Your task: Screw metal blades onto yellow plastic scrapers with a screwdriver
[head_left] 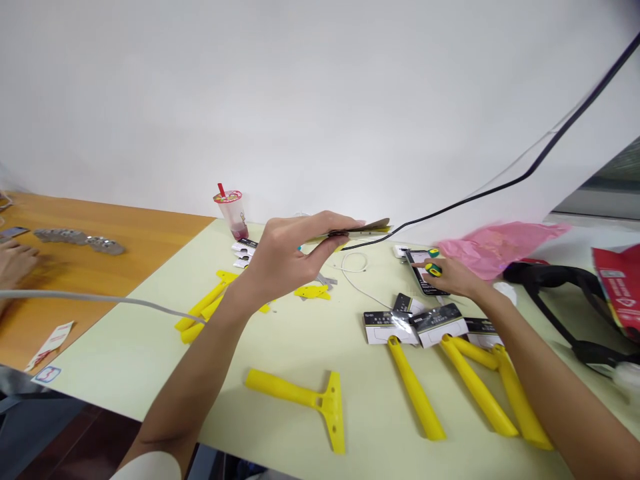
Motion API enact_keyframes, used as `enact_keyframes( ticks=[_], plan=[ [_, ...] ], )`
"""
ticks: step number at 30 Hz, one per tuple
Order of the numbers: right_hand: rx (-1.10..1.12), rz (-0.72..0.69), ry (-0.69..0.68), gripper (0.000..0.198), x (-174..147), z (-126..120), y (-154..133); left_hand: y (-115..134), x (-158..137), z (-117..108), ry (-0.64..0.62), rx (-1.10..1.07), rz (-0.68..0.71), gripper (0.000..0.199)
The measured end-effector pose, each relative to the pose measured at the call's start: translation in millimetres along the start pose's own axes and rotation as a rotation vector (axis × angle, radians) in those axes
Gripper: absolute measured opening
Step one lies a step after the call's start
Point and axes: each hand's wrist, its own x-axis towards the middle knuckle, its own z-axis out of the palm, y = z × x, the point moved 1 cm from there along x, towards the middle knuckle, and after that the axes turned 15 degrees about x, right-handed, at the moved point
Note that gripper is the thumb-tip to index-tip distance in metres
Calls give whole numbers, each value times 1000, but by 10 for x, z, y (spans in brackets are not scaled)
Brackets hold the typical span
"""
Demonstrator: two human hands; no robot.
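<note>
My left hand [295, 253] is raised over the middle of the table. Its thumb and fingers pinch a thin flat scraper plate [373, 228], seen edge-on, dark grey with yellow along it. On the right, my right hand [450, 275] reaches over a phone [425, 280], the index finger on or just above its lit screen. A green-and-yellow handle [433, 270], like a screwdriver's, sticks out from that hand. Below my left hand lies a yellow scraper handle [285, 389] with a wide head. Carded yellow scraper handles [417, 393] lie near my right forearm.
Yellow plates [313, 292] and yellow scrapers [207, 307] lie left of centre. A drink cup [233, 217] stands by the wall. A black cable [480, 193] crosses the right side. Pink plastic [500, 247] and a black strap [550, 287] lie right. Another person's hand [15, 267] rests far left.
</note>
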Motion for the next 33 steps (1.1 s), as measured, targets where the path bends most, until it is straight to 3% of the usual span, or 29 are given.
enact_keyframes(
  ticks=[15,22,33],
  plan=[
    [0,-21,-7,43,9,-9,82,-18,1,49,23,-34,2,22],
    [53,4,31,48,-59,-70,87,-27,16,65,23,-133,-120,17],
    [75,49,130,46,-332,-152,280,-153,72,82,83,-483,-457,35]
  ],
)
